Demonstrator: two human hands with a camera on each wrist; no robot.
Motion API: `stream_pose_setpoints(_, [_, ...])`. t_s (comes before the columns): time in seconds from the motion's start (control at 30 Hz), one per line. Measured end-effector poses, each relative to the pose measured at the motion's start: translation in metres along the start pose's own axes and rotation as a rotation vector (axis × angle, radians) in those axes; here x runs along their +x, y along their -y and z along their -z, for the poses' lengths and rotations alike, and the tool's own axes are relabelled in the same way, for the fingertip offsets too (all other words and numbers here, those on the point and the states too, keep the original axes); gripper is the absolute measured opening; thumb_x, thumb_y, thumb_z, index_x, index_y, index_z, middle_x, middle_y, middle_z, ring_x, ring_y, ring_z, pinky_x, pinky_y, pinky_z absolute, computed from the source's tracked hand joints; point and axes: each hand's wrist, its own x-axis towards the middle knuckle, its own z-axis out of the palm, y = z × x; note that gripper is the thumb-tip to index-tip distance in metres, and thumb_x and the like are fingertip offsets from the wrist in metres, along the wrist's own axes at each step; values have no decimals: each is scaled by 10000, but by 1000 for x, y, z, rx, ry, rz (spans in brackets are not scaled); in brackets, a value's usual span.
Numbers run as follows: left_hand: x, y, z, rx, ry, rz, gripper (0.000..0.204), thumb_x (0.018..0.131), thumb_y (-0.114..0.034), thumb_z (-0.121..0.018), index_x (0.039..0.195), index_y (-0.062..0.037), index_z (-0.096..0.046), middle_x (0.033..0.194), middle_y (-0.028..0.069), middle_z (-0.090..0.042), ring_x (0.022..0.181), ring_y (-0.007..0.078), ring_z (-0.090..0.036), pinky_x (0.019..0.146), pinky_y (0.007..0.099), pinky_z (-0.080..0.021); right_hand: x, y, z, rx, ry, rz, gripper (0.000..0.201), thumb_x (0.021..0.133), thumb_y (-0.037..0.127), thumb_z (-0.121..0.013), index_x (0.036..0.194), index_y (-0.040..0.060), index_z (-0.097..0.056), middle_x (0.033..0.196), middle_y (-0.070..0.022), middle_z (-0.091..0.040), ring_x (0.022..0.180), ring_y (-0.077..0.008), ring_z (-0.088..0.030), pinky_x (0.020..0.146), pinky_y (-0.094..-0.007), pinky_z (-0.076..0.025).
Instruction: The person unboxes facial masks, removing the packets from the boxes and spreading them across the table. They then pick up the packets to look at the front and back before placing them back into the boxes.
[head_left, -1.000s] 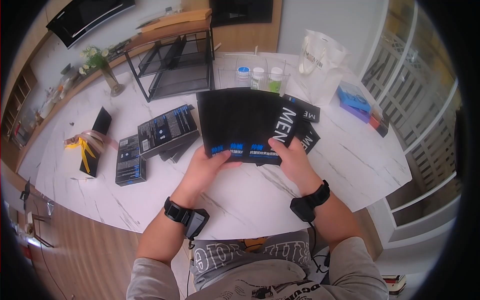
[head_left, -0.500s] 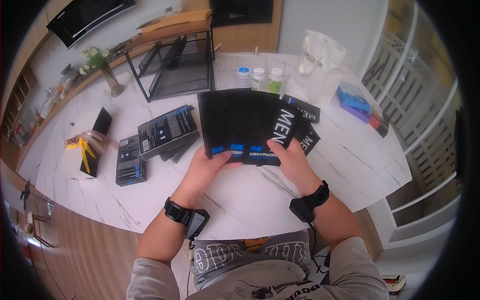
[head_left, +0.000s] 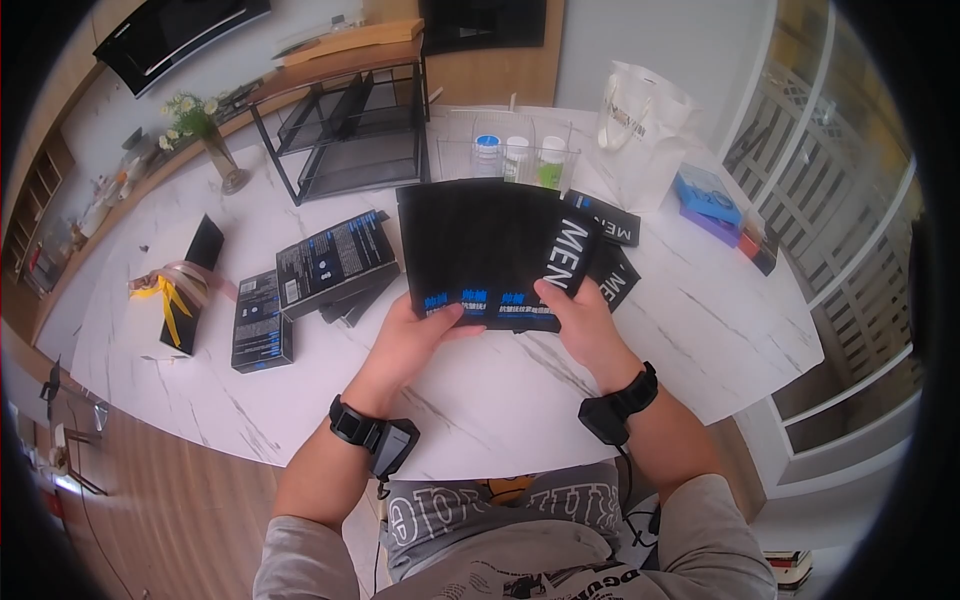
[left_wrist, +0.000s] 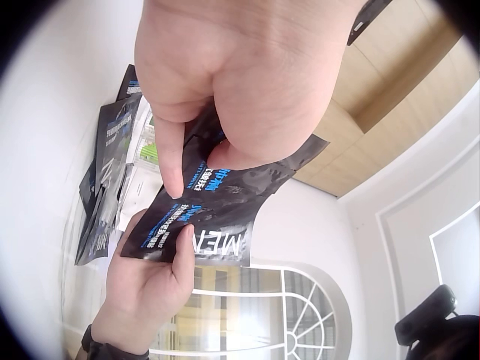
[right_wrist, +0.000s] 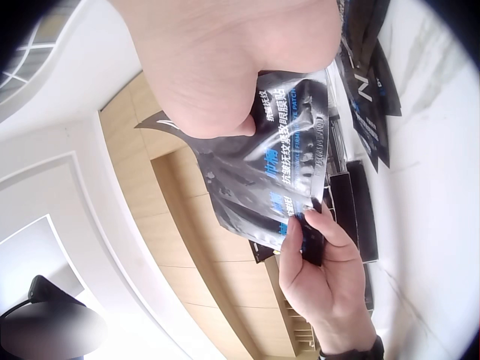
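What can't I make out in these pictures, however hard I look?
Several fingers of the left hand and right hand: head view, behind the held pouches.
Small print on the black boxes: head view, too small.
Inside of the white bag: head view, hidden by its sides.
Top of the dark screen: head view, cut off by the edge.

flowers (head_left: pixel 188 118) in vase (head_left: pixel 228 172) | mesh rack (head_left: pixel 362 160) | white bag (head_left: pixel 648 135) near blue box (head_left: pixel 708 190)
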Motion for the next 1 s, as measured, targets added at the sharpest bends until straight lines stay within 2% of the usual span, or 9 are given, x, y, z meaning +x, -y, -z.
stream_pose_setpoints(0.23, [0,0,1,-4,7,3,306,968,45,-493,1273,63,-483,1209,147,-598,1081,246,-639,920,359,-598,0,-2,0,-4,-7,8,247,976,154,-616,1154,-17,-625,1022,-14,-663,921,-83,-592,831,-257,-485])
stream_pose_setpoints(0.33, [0,0,0,1,5,3,311,968,46,-493,1278,61,-481,1210,147,-597,1085,246,-637,922,357,-597,1,-2,3,-18,13,-22,261,975,64,-581,1229,3,-578,1130,-43,-640,1013,-132,-608,899,-298,-498])
stream_pose_setpoints(0.57, [0,1,1,11,8,-4,316,967,44,-498,1282,59,-479,1209,144,-598,1080,239,-641,922,345,-595,0,3,-1,-3,8,-19,251,974,67,-580,1217,-1,-581,1110,-42,-642,996,-127,-608,887,-294,-501])
stream_pose_setpoints(0.67, [1,2,2,35,-5,-2,352,948,73,-493,1293,7,-503,1213,131,-613,1059,238,-653,873,387,-612,0,3,0,-26,9,-18,254,974,71,-582,1217,-2,-580,1109,-43,-643,996,-127,-608,886,-293,-501])
stream_pose_setpoints(0.87, [1,2,3,60,-9,4,345,943,69,-506,1282,4,-512,1192,123,-624,1043,234,-659,853,381,-614,-1,3,-1,-31,-5,-7,246,972,75,-588,1205,-3,-583,1107,-43,-643,990,-127,-607,890,-292,-498])
stream_pose_setpoints(0.97, [0,1,0,51,1,-21,281,959,21,-533,1237,60,-522,1158,131,-629,1026,212,-657,868,318,-603,0,1,0,-37,-10,17,242,970,97,-602,1187,-8,-596,1084,-33,-649,970,-112,-602,871,-280,-494])
stream_pose_setpoints(1.0, [-1,4,2,59,-4,-13,293,953,33,-529,1246,40,-523,1163,126,-630,1027,219,-659,857,342,-607,-2,2,-2,-46,-18,29,242,969,122,-614,1170,-14,-609,1060,-24,-656,948,-96,-598,850,-268,-492])
